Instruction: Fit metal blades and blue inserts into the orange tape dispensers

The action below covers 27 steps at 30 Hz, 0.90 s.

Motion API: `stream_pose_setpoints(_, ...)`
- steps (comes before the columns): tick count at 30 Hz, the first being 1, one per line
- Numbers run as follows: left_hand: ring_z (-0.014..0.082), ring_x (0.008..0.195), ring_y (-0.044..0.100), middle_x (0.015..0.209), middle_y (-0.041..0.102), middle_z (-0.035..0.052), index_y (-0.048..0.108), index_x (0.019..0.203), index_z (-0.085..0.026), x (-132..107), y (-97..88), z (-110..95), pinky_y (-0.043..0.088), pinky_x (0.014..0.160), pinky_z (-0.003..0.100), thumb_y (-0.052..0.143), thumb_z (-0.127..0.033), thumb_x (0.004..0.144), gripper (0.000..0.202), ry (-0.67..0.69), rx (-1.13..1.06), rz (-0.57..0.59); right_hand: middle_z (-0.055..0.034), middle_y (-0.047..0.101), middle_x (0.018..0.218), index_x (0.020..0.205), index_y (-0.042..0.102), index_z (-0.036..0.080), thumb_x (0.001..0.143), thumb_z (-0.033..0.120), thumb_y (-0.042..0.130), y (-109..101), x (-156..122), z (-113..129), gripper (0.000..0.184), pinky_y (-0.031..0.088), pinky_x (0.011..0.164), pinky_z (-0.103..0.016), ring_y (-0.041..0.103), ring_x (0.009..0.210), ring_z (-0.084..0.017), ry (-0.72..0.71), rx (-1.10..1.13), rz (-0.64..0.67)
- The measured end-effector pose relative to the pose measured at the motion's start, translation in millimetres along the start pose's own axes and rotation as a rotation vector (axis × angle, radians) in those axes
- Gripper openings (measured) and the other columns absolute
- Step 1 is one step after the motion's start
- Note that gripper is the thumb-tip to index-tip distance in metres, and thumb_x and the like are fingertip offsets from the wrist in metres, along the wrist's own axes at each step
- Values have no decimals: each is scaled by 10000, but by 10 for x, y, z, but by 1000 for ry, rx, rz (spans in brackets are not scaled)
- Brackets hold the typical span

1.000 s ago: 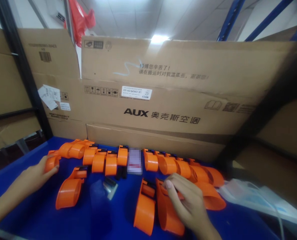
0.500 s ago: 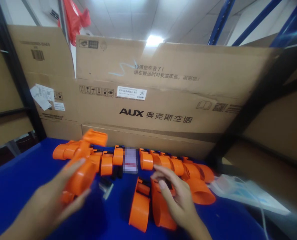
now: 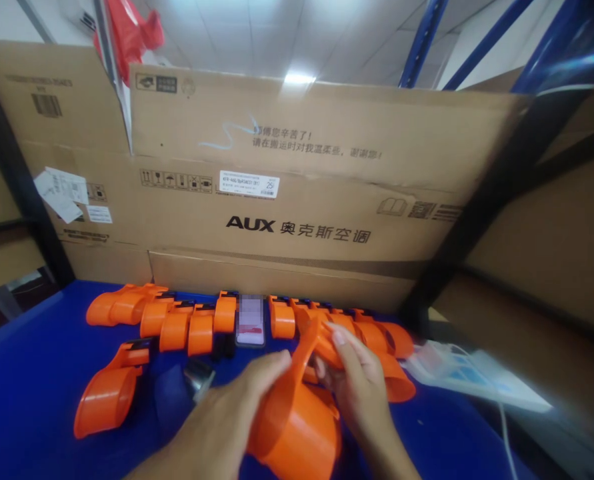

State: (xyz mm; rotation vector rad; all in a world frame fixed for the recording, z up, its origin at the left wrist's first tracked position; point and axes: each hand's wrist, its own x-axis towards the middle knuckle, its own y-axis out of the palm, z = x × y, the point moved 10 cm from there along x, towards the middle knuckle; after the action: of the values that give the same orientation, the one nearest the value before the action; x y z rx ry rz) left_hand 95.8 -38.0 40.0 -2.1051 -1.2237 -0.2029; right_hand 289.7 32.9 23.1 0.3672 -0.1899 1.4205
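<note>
An orange plastic cup-like ring with a long arm and a tab is held between my two hands at the lower middle. My left hand is wrapped round its left side. At the top of the arm, my right hand pinches the tab between thumb and fingers. The held ring covers most of what lies behind it. A similar orange ring with a black clip stands on the blue table at the left. Between it and my left hand lies a small black and silver item, partly covered.
Several orange rings with black clips line the back, on the left and right. A phone-like device lies between the rows. A white tray with a cable sits at right. Cardboard walls the back; dark posts flank it.
My left hand has brought its orange ring rightward to the middle. My right hand, earlier over the rings there, now grips the tab. The ring at left has come into view. The view has shifted slightly.
</note>
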Motion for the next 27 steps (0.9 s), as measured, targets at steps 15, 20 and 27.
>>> stream_pose_setpoints(15, 148, 615, 611, 782, 712, 39, 692, 888, -170, 372, -504, 894, 467, 584, 236, 705, -432, 812, 273, -317, -803, -426, -95, 714, 1171, 1311, 606, 239, 981, 381, 539, 436, -139, 411, 365, 481, 976, -431, 650, 1068, -269, -361, -625, 365)
stream_pose_setpoints(20, 143, 618, 597, 788, 697, 23, 683, 884, -187, 246, -603, 1073, 477, 587, 233, 675, -436, 826, 255, -312, -832, -515, -109, 686, 1274, 1349, 603, 253, 774, 584, 728, 1036, -532, 408, 675, 423, 1024, -523, 619, 1124, -337, -463, -845, 805)
stream_pose_setpoints(27, 162, 674, 610, 829, 712, 57, 727, 859, -158, 233, -459, 1101, 480, 631, 240, 663, -435, 840, 285, -307, -749, -408, -124, 672, 1304, 1328, 628, 236, 773, 572, 735, 907, -534, 549, 658, 440, 1018, -534, 627, 1136, -346, -458, -965, 744)
